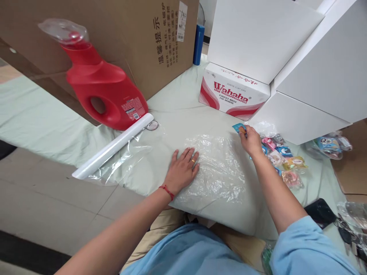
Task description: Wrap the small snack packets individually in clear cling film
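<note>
My left hand (pixel 181 171), with a ring and a red string bracelet, lies flat with fingers spread on the left part of a clear plastic sheet (pixel 219 168). The crinkled sheet rests on the pale green cloth. Beyond its upper right corner, my right hand (pixel 251 140) pinches a small blue packet (pixel 237 127) with some orange on it. Several small colourful wrapped packets (pixel 289 162) lie in a pile just right of my right wrist. Part of the pile is hidden by my hand and forearm.
A roll of clear film (pixel 114 147) lies at the left, beside a red jug (pixel 106 91) and a large cardboard box (pixel 137 42). A Wahaha carton (pixel 232 93) and white boxes (pixel 312 76) stand at the back right. A black pouch (pixel 320 212) lies near my right elbow.
</note>
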`<move>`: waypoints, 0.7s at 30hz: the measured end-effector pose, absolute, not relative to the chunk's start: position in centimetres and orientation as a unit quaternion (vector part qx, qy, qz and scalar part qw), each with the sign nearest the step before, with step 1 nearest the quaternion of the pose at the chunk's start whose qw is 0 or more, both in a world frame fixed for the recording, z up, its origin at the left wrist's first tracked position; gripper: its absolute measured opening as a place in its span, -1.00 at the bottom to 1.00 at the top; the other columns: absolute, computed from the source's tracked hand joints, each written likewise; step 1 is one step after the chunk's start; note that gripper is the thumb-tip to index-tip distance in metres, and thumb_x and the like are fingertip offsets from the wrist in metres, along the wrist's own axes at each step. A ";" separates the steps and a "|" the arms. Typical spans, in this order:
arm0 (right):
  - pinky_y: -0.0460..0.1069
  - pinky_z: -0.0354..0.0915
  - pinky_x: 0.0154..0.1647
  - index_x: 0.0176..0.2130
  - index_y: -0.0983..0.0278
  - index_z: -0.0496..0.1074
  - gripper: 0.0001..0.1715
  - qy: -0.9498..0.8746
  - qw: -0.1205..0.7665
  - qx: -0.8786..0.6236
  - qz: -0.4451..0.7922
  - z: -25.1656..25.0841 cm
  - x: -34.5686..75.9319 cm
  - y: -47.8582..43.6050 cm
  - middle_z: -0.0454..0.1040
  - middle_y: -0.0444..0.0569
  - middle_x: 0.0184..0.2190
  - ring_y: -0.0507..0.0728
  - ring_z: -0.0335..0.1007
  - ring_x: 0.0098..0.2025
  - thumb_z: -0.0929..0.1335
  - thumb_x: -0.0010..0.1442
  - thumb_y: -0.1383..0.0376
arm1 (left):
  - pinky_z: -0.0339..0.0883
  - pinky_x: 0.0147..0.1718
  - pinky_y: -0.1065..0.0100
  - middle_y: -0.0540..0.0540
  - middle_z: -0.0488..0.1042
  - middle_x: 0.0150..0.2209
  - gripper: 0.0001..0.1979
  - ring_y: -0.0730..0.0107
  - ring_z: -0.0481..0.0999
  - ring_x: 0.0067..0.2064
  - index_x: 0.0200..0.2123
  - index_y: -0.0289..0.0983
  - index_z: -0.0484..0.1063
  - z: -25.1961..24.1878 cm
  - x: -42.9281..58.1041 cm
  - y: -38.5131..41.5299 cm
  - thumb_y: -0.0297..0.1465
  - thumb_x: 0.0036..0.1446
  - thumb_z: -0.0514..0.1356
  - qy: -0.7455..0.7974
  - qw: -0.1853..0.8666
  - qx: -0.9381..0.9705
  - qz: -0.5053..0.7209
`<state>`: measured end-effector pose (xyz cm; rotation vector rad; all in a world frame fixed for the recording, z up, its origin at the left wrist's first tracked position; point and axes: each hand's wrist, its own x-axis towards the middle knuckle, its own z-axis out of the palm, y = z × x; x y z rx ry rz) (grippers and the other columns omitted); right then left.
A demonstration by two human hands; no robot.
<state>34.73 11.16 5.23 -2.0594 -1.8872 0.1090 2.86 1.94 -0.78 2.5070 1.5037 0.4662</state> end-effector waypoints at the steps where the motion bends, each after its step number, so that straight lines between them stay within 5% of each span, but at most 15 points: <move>1: 0.14 0.34 0.11 0.17 0.30 0.46 -0.59 -0.704 0.209 -0.677 0.049 5.4 33.8 10.3 0.56 0.22 0.03 0.33 0.47 0.07 0.25 0.44 0.24 | -0.15 0.47 -0.27 -0.26 0.27 0.47 -0.50 -0.03 0.22 0.49 0.38 -0.19 0.36 -0.8 2.9 1.9 -0.25 0.48 0.00 0.506 0.088 0.844 0.154; 4: 0.15 0.33 0.15 0.16 0.22 0.49 -0.61 -0.804 0.240 -0.537 0.082 5.0 29.9 7.0 0.53 0.15 0.02 0.28 0.40 0.06 0.22 0.49 0.24 | -0.13 0.46 -0.28 -0.27 0.28 0.47 -0.49 -0.04 0.23 0.49 0.38 -0.21 0.36 -0.7 2.9 1.9 -0.25 0.48 0.00 0.506 0.080 0.846 0.148; 9: 0.18 0.28 0.08 0.19 0.23 0.51 -0.57 -0.858 0.085 -0.505 0.034 2.8 24.9 1.5 0.51 0.18 0.05 0.31 0.29 0.07 0.27 0.43 0.42 | -0.05 0.44 -0.26 -0.24 0.29 0.46 -0.49 -0.02 0.25 0.48 0.39 -0.20 0.35 -0.5 3.0 1.8 -0.23 0.49 -0.02 0.509 0.065 0.847 0.140; 15: 0.23 0.25 0.16 0.30 0.20 0.44 -0.35 -0.855 0.065 -0.502 0.111 3.2 25.9 0.0 0.42 0.20 0.21 0.36 0.25 0.20 0.41 0.38 -0.04 | 0.01 0.43 -0.26 -0.25 0.33 0.44 -0.50 -0.03 0.26 0.47 0.38 -0.20 0.38 -0.5 3.0 1.7 -0.24 0.49 -0.01 0.507 0.062 0.846 0.151; 21: 0.27 0.18 0.27 0.39 0.21 0.33 -0.19 -0.837 0.024 -0.528 0.144 4.0 26.5 2.2 0.41 0.20 0.28 0.40 0.17 0.31 0.51 0.29 0.05 | 0.02 0.42 -0.27 -0.27 0.33 0.43 -0.50 -0.05 0.28 0.46 0.37 -0.21 0.39 -0.4 3.1 1.7 -0.24 0.48 0.01 0.511 0.066 0.844 0.149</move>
